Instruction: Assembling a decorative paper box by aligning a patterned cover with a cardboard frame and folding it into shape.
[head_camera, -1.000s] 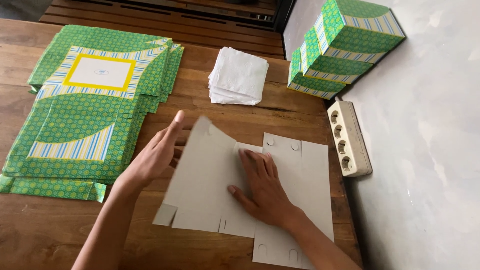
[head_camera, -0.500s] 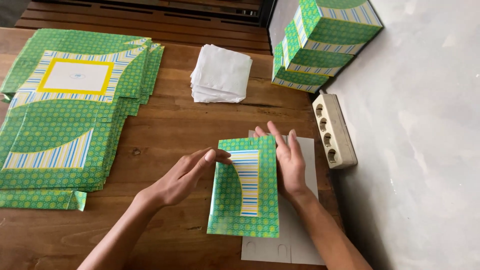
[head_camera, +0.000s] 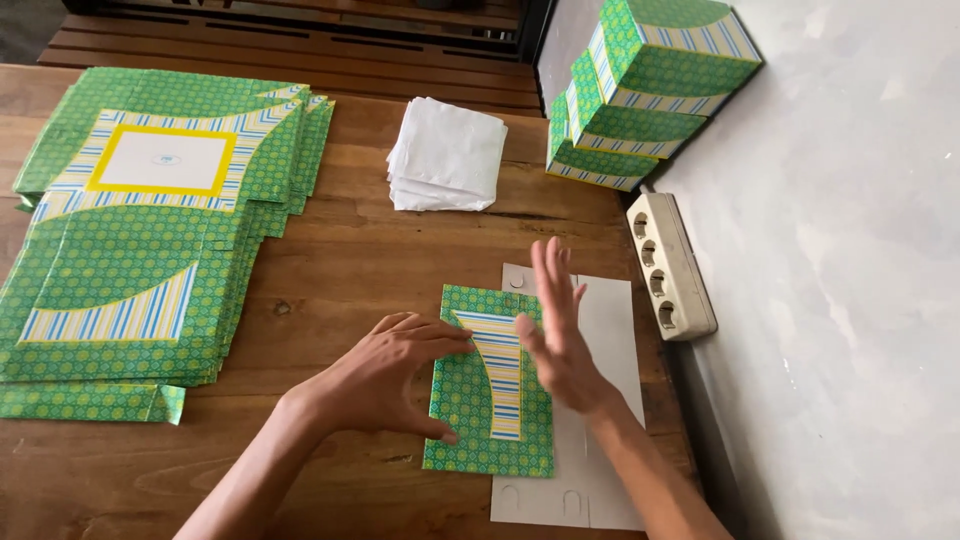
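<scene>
A flat cardboard box blank lies on the wooden table in front of me, grey side up. One green patterned panel with a striped band is folded over onto it. My left hand rests on the left edge of that folded panel, fingers curled against it. Just right of the striped band, my right hand is raised edge-on over the blank with straight fingers, holding nothing.
A stack of flat green box blanks covers the table's left side. A pile of white paper sheets lies at the back centre. Three folded green boxes are stacked by the wall, with a beige power strip below them.
The grey blank lay flat under both palms; a green panel has since been folded over it. My right hand has lifted off the card and now stands on edge.
</scene>
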